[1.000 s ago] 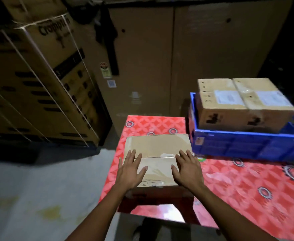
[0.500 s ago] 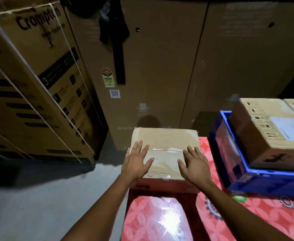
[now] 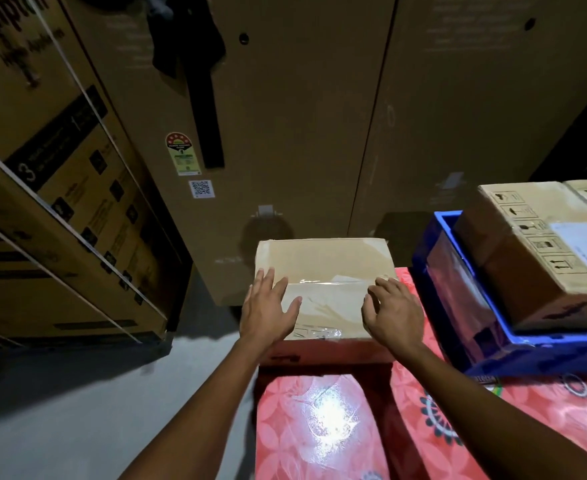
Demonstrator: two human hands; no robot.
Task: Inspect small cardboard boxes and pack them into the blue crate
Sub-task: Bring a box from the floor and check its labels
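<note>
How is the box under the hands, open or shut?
Shut. The flaps on top of the box lie flat, and shiny clear tape runs along their seam between the left hand and right hand.

Light dim | tall brown cartons (image 3: 302, 116) fill the back, black cloth (image 3: 188, 46) hanging on one | strapped carton (image 3: 60, 202) tilted at left | grey floor (image 3: 77, 393) | bench (image 3: 285, 445) in red patterned cover, bright glare spot.

The right edge cuts off the blue plastic crate (image 3: 541, 355) and the brown cardboard box (image 3: 524, 268) inside it; the print on its white label (image 3: 586, 244) is too small to read. The big strapped cardboard carton (image 3: 42, 202) runs off the left edge, its black lettering (image 3: 8, 13) cropped.
</note>
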